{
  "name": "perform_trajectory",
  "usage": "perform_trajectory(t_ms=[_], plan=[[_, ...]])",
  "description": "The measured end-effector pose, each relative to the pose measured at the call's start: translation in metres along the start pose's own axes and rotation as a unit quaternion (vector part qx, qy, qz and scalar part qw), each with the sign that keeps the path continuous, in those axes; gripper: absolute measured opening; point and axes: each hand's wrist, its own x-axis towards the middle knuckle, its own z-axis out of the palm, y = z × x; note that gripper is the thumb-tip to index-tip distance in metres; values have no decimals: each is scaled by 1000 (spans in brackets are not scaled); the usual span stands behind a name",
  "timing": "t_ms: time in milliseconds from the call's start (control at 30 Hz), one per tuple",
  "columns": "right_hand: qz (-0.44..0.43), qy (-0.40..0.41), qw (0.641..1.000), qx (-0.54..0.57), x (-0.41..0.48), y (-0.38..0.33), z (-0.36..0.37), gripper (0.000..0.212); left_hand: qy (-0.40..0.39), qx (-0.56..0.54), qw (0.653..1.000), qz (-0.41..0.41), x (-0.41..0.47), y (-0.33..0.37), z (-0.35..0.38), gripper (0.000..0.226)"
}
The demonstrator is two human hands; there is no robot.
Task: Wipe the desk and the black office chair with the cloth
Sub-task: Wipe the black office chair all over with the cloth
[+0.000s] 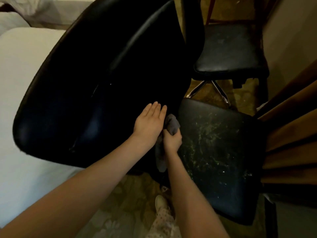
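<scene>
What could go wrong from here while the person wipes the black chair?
The seat looks cracked and speckled with pale flakes; rubbing may loosen more. The left hand only rests flat on the backrest, so it might swing away under pressure. The cloth hangs loose below the right hand and might snag.

Left hand (148,121) flat, fingers (154,109) straight, both forearms extended, right hand (172,140) fisted round the cloth (172,125)

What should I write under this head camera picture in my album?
Left hand flat on the black office chair's backrest, right hand gripping the grey cloth beside its speckled seat.
</scene>
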Motion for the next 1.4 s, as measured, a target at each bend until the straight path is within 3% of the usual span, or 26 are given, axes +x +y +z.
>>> perform_trajectory(t_ms=[100, 200, 333, 433, 500, 633, 767, 867, 967, 1067, 1167, 1300, 1400], plan=[[96, 41, 989, -105, 6, 10, -17, 43, 29, -61, 997, 27, -14, -5, -4, 89], [91, 74, 993, -34, -6, 6, -34, 43, 85, -150, 985, 31, -27, -10, -6, 88], [-11, 19, 997, 68, -32, -25, -40, 30, 140, -208, 968, -3, -43, -15, -10, 79], [-123, -91, 986, 64, -49, -52, -25, 29, 218, -186, 957, -41, -46, -21, -12, 69], [-183, -115, 975, 48, -61, -53, -9, 34, 271, -165, 946, -64, -49, -24, -11, 61], [-175, -51, 983, -27, -56, -26, 6, 40, 272, -151, 946, -88, -58, -27, -7, 60], [-41, 3, 991, -128, -29, -25, -13, 41, 257, -163, 948, -91, -70, -27, -13, 67], [-114, -17, 991, -66, -44, -48, -24, 31, 264, -176, 941, -117, -80, -30, -25, 45], [-203, -78, 975, -49, -70, -105, -12, 40, 268, -153, 937, -164, -87, -40, -39, 25], [-329, -128, 932, -84, -96, -158, 4, 53, 275, -163, 921, -224, -94, -51, -51, 25], [-411, -157, 875, -201, -116, -173, 17, 55, 278, -175, 911, -250, -103, -57, -52, 24], [-387, -123, 877, -257, -109, -158, 20, 47, 272, -174, 915, -244, -106, -57, -46, 26], [-277, -107, 915, -273, -72, -133, -9, 43, 276, -198, 908, -244, -106, -55, -46, 19]])
